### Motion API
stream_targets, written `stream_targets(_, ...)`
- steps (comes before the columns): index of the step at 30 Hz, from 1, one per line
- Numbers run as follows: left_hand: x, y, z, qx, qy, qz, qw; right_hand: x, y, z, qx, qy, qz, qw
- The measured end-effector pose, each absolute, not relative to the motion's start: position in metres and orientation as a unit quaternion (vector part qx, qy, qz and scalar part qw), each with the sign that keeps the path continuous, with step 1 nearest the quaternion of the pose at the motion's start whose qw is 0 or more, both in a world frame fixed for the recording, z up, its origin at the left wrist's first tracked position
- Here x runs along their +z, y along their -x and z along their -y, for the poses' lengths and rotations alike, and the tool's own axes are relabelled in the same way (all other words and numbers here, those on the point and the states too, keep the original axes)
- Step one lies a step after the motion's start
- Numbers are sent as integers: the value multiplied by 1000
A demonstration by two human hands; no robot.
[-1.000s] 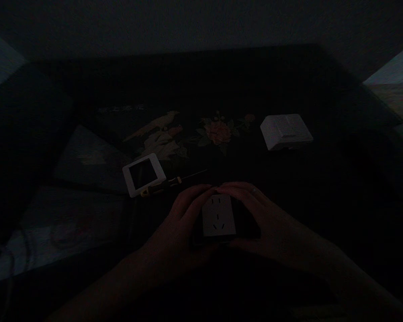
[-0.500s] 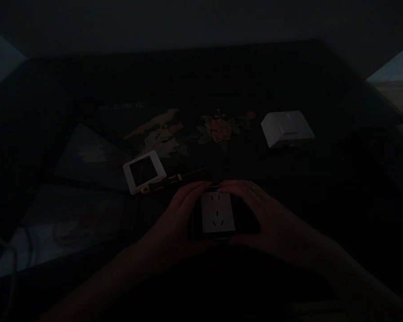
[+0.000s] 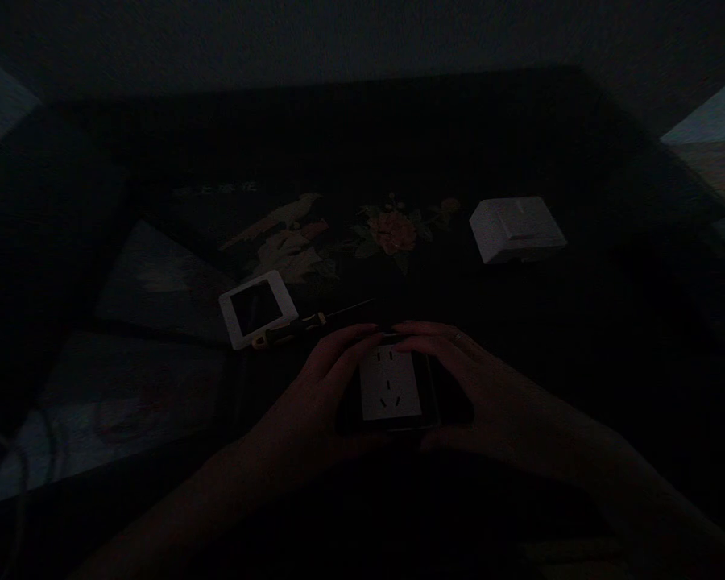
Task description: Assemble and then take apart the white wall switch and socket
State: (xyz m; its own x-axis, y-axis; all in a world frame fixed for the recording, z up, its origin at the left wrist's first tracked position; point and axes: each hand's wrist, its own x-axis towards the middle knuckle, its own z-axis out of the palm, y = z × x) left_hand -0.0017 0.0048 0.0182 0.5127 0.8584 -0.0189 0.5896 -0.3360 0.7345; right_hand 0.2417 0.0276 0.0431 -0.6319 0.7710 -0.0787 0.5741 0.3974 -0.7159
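Observation:
In the dim head view, a wall socket (image 3: 390, 383) with a pale slotted face and a dark surround lies at the near middle of the table. My left hand (image 3: 332, 387) closes around its left side, fingers on the far edge and thumb along the near edge. Around the right side curves my right hand (image 3: 471, 387), with a ring on one finger, its fingertips at the far edge and thumb near the front. Just left of my hands, a screwdriver (image 3: 290, 329) with a yellow and black handle rests against a white square frame (image 3: 233, 318) with a dark opening.
A white box-shaped cover (image 3: 516, 229) stands at the right on the dark table (image 3: 350, 145). Flower and bird pictures (image 3: 392, 232) decorate the tabletop. A pale cable (image 3: 21, 483) hangs at the left edge, and a wall (image 3: 362, 40) rises behind.
The picture is slightly darker. My right hand has shifted a little, its thumb now slightly farther right along the socket's near edge. The other objects stay in place.

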Motion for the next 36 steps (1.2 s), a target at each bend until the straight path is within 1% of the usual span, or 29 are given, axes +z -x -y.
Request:
stream_targets(12, 16, 4, -6, 190, -805, -452, 335, 47, -252, -31, 406, 419, 798, 150)
stream_targets(23, 10, 5, -7, 203, -810, -445, 324, 47, -252, -33, 403, 430, 791, 166)
stream_targets(36, 9, 6, -8, 211, -799, -450, 339, 45, -254, -35, 419, 417, 792, 152)
